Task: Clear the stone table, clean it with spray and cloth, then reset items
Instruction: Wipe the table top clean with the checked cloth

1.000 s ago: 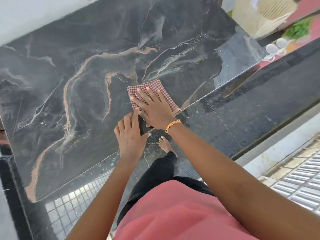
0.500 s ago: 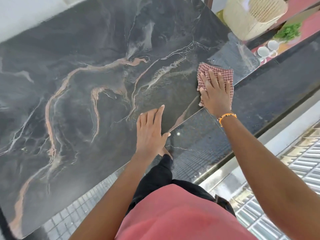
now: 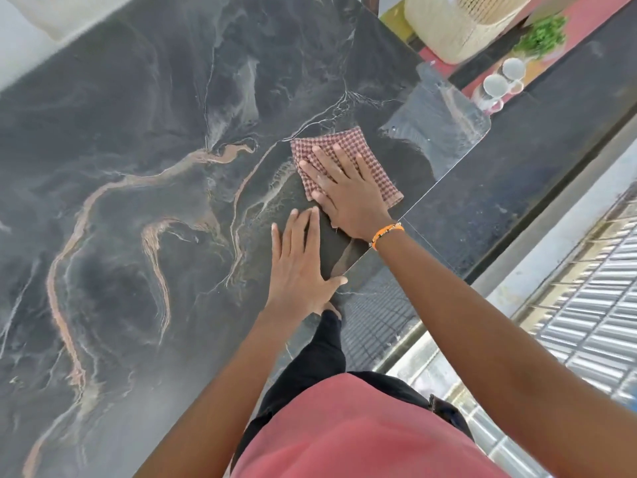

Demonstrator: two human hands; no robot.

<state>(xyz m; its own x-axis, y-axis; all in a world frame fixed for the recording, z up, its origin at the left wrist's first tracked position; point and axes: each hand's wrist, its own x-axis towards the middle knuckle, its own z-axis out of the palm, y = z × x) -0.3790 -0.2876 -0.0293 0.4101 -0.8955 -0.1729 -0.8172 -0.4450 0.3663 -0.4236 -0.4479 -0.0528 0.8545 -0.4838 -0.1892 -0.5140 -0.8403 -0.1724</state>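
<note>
We look down on a dark grey polished stone table veined with pale pink and white streaks, its glossy top catching a bright reflection near the far right corner. Our right hand, an orange beaded bracelet on its wrist, lies flat with straight, spread fingers on a folded red-and-white checked cloth, which sits on the tabletop close to the near right edge. Our left hand rests flat on the bare stone just beside the right one, fingers straight and together, thumb out toward the table's edge; it holds nothing. Beyond the table's far end stands a cream woven basket on a red surface, with a bunch of green leaves and two white cups near it. A dark speckled stone ledge runs along the right of the table, and past it we see corrugated metal sheeting below. A pale wall borders the table's far left side.
</note>
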